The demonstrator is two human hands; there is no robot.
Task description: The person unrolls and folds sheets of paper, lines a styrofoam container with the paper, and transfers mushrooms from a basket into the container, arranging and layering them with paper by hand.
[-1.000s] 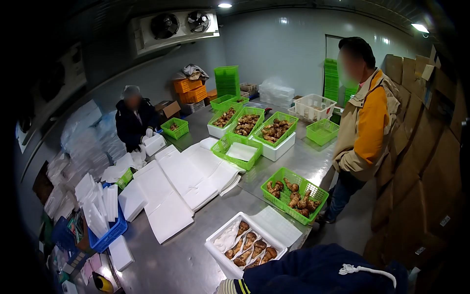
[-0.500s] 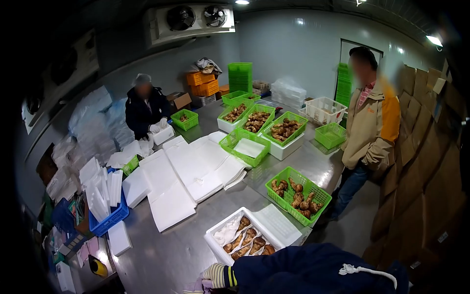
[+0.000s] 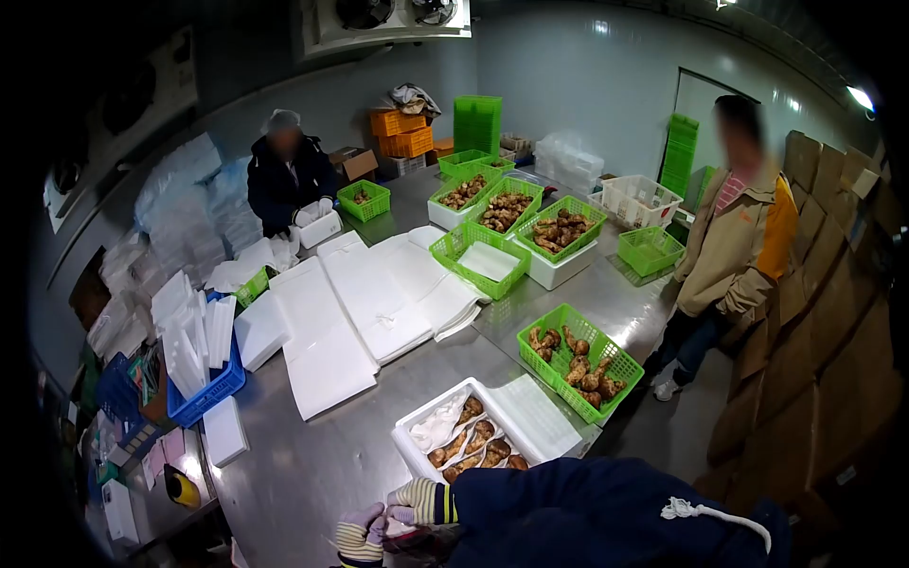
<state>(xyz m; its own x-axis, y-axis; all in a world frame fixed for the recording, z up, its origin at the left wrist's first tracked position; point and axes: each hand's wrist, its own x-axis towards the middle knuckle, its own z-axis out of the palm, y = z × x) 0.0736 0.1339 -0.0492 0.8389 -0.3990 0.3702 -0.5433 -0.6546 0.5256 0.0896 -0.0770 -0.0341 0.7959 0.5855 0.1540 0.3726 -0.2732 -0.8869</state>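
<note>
My left hand (image 3: 360, 532), in a pale purple and striped glove, is at the bottom edge with its fingers closed. Close against it is my right hand (image 3: 414, 501), also gloved and closed, with a striped cuff below the navy sleeve. The fingertips meet; whatever is between them is too small to make out. Something dark and reddish shows beneath the hands, partly hidden. Just beyond my right hand stands a white foam box (image 3: 409, 437) holding several mushrooms (image 3: 481, 445) between white wrapping. My right sleeve hides the box's near corner.
A green basket (image 3: 625, 364) of mushrooms stands right of the box. White foam sheets (image 3: 327, 364) lie mid-table. Further back are more green baskets (image 3: 478, 234), and a blue crate (image 3: 208, 402) is at left. One person handles a white box (image 3: 320, 230); another stands at right beside stacked cartons.
My hands have risen further into view, and the left now shows beside the right. The view has shifted slightly. The standing person's head and arms have moved a little.
</note>
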